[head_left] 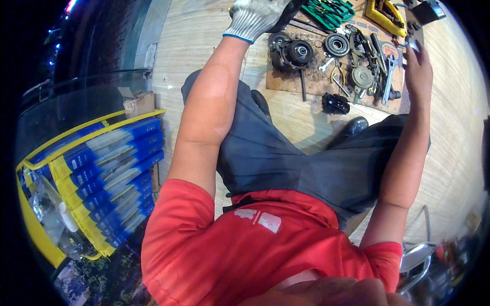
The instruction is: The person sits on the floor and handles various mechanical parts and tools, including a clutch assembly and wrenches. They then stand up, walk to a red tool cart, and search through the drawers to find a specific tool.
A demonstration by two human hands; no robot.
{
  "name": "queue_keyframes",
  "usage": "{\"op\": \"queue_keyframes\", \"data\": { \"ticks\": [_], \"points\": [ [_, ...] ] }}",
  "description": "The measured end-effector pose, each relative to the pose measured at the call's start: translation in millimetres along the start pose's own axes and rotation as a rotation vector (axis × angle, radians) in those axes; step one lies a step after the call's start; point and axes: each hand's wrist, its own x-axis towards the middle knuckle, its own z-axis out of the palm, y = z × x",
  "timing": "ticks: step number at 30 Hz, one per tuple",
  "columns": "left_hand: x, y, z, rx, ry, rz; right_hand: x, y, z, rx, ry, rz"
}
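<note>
My left hand (pixel 259 18) wears a white knit glove with a blue cuff and dark coating. It reaches past the top edge beside a green case of tools (pixel 331 11), and its fingers are cut off. My bare right hand (pixel 420 69) is at the right edge of a brown work board (pixel 284 83), its fingers bent around a small shiny piece I cannot make out. An adjustable wrench (pixel 389 81) lies just left of it. Around the board's middle are a black pulley-like part (pixel 300 52), a ringed metal part (pixel 337 45) and a round greyish part (pixel 362 77).
A yellow tray (pixel 384 18) of dirty parts and a dark box (pixel 429 11) stand at the far right. Yellow-handled pliers (pixel 338 75) and a black part (pixel 335 103) lie nearer my feet. At left, a yellow rack (pixel 81 133) holds blue-and-yellow packages; a metal-framed chair (pixel 419 255) stands lower right.
</note>
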Motion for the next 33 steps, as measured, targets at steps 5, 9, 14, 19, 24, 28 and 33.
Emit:
{"op": "queue_keyframes", "data": {
  "ticks": [5,9,14,19,24,28,33],
  "points": [
    [-6.1,-7.8,5.8,0.096,0.081,0.05,-8.4,-27.1,-4.7,0.295,0.188,0.106],
    [-10.0,-14.4,8.3,0.324,0.137,0.276,-8.2,-26.6,-3.5,0.313,0.193,0.126],
    [-10.6,-23.2,12.2,0.523,0.083,0.392,-8.4,-12.8,2.4,-0.154,-0.246,-0.129],
    [-11.5,-18.2,7.3,0.407,0.041,0.231,-28.5,-6.2,15.1,-0.234,-0.685,-0.24],
    [-1.9,-7.7,3.1,0.071,0.059,0.034,-22.4,-7.5,9.9,-0.228,-0.561,-0.318],
    [2.2,6.0,-7.4,-0.081,-0.009,0.003,-27.1,-14.2,6.7,-0.222,-0.591,-0.274],
    [0.6,8.2,-8.0,-0.073,-0.013,-0.082,-27.3,-19.0,4.9,-0.254,-0.6,-0.315]
  ]
}}
